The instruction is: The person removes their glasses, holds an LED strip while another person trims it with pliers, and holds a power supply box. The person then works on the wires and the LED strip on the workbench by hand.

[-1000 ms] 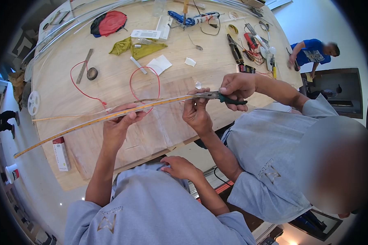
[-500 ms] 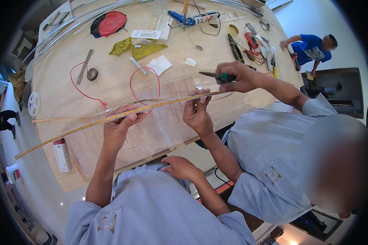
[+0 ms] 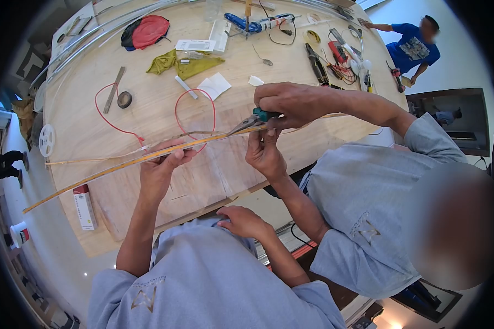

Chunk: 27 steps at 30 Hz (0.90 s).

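My left hand [image 3: 162, 167] pinches a long, thin channel with a yellow LED strip [image 3: 110, 169] along it, its far left end reaching past the table's edge. My right hand [image 3: 243, 221] rests at my waist with loose fingers, holding nothing. Beside me a co-worker's hand [image 3: 266, 156] grips the same strip farther right. The co-worker's other hand [image 3: 299, 104] holds long-nose pliers [image 3: 247, 123] with green handles, their jaws lying at the strip. A red wire [image 3: 214, 115] loops on the table behind it.
On the wooden table [image 3: 148, 208] lie a roll of black tape [image 3: 124, 99], a yellow-green cloth [image 3: 203, 67], a red and black pouch [image 3: 148, 32], a blue caulking gun [image 3: 241, 23] and cutters [image 3: 316, 63]. A small box [image 3: 84, 208] stands near the left. Another person [image 3: 414, 46] is at the far right.
The co-worker's pliers have moved left and down, from above the strip's right part to the strip. My left hand still holds the strip; my right hand has stayed put.
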Tool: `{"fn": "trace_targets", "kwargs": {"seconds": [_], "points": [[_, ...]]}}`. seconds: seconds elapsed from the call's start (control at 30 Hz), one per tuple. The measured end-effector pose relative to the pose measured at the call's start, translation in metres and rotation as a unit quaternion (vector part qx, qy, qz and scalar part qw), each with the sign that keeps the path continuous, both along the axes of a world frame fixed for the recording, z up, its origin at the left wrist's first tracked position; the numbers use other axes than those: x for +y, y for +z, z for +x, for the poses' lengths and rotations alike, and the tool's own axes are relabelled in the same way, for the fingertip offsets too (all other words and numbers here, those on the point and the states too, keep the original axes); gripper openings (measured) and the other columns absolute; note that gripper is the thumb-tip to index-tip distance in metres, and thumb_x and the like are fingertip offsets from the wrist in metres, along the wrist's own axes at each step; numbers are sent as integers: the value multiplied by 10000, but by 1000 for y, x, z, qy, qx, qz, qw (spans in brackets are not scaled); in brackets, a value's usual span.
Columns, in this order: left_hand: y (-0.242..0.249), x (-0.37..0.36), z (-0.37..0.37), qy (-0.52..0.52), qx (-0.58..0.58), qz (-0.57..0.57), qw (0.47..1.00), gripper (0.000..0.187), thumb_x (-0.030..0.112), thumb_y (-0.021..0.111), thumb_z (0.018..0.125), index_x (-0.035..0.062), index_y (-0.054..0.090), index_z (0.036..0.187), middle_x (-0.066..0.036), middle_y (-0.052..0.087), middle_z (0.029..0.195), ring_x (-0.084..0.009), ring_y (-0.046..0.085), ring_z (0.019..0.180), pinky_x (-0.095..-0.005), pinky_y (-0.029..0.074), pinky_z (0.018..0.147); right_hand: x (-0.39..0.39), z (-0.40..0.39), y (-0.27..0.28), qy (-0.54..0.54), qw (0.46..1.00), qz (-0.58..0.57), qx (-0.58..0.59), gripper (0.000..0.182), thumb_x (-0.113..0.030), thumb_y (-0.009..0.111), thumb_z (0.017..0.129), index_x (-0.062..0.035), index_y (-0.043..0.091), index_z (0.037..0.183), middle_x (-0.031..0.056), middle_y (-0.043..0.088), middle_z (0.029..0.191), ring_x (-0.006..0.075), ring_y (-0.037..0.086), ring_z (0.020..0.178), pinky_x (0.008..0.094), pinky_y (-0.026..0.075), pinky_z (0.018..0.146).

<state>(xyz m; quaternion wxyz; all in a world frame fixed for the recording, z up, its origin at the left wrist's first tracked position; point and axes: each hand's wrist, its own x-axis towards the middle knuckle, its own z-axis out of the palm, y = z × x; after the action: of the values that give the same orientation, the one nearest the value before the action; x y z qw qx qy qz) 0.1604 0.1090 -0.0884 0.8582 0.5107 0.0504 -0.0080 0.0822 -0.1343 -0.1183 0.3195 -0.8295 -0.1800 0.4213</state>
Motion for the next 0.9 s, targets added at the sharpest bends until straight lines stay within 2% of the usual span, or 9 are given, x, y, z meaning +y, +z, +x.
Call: {"fn": "trace_targets", "kwargs": {"seconds": [0.07, 0.47, 0.6, 0.9], "points": [[-3, 0, 0, 2, 2, -6, 1000, 251, 39, 569, 908, -26, 571, 1150, -174, 651, 1036, -268, 665, 931, -386, 557, 847, 1, -1, -1, 2, 1000, 7, -24, 385, -267, 644, 847, 6, 582, 1112, 184, 644, 1020, 328, 623, 951, 394, 487, 824], [-6, -1, 0, 10, 29, -1, 1000, 251, 51, 589, 899, -26, 582, 1137, -166, 660, 1006, -267, 668, 920, -379, 563, 829, 3, 1, 1, 4, 1000, 8, -15, 379, -262, 635, 852, 8, 582, 1113, 182, 643, 1027, 323, 624, 951, 395, 486, 826], [1, -1, 1, -12, 40, 24, 999, 267, 74, 608, 894, -30, 580, 1139, -175, 660, 1001, -258, 668, 917, -367, 562, 827, 8, 7, 6, 1, 1000, -9, 23, 407, -286, 637, 845, -9, 578, 1138, 190, 626, 1083, 350, 588, 1020, 409, 468, 866], [-16, -1, -14, 1, 92, -50, 994, 283, 53, 622, 880, -40, 569, 1142, -183, 656, 1015, -270, 660, 938, -375, 559, 838, 14, 5, 3, -7, 1000, 1, 19, 400, -287, 640, 845, -5, 612, 1127, 206, 636, 1078, 344, 612, 996, 396, 477, 864]]}}
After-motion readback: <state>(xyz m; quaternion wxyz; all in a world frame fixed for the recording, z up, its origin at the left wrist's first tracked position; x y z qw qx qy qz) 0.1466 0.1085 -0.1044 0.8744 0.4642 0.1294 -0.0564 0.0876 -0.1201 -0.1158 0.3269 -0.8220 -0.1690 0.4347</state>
